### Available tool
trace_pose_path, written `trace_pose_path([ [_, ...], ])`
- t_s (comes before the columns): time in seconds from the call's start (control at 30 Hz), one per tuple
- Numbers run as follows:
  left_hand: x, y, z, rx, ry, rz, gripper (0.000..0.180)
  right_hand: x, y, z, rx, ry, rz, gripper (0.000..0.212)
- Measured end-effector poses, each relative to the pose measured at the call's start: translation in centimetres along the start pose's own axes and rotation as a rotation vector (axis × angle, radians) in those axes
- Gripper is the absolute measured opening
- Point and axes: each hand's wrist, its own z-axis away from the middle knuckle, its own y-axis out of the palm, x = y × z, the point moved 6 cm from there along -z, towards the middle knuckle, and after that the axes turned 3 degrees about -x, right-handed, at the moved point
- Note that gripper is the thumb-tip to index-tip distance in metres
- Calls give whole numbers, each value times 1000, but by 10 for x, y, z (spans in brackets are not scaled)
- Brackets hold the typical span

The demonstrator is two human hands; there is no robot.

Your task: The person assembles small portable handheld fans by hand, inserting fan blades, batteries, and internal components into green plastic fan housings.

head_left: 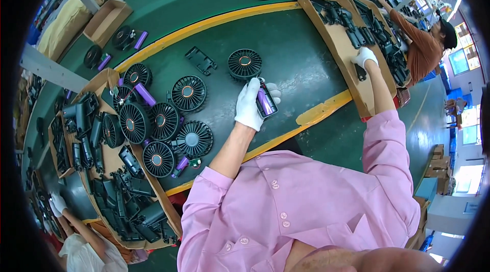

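Observation:
My left hand (249,103), in a white glove, holds a black fan handle shell with a purple battery (266,101) inside it, above the green conveyor belt (286,57). My right hand (364,57), also gloved, reaches onto a cardboard tray (341,50) at the right and touches a small black part (360,72) there. A round black fan head (244,64) lies just beyond my left hand.
Several black fan heads (166,119) and purple batteries (145,94) lie at the left of the belt. A cardboard tray of black handle parts (122,195) sits at the lower left. Another worker in brown (421,47) stands at the far right; a gloved hand (57,204) shows lower left.

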Motion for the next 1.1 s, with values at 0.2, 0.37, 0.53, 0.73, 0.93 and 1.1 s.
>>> trace_pose_path([
  [0.2,-4,-3,8,-25,-51,121,46,142,-86,105,-178,-283,-957,49],
  [0.37,-1,-1,2,28,-57,146,62,229,-26,205,449,-252,-1591,43],
  [0.53,-3,6,5,68,-61,92,72,240,8,225,521,-279,-1369,46],
  [0.73,-3,7,6,50,-67,212,61,248,8,239,634,-416,-1020,59],
  [0.93,-6,11,8,41,-63,197,66,256,-26,240,28,-638,-431,75],
  [1.1,-10,16,8,60,-38,166,80,268,-62,259,-59,-707,-404,74],
])
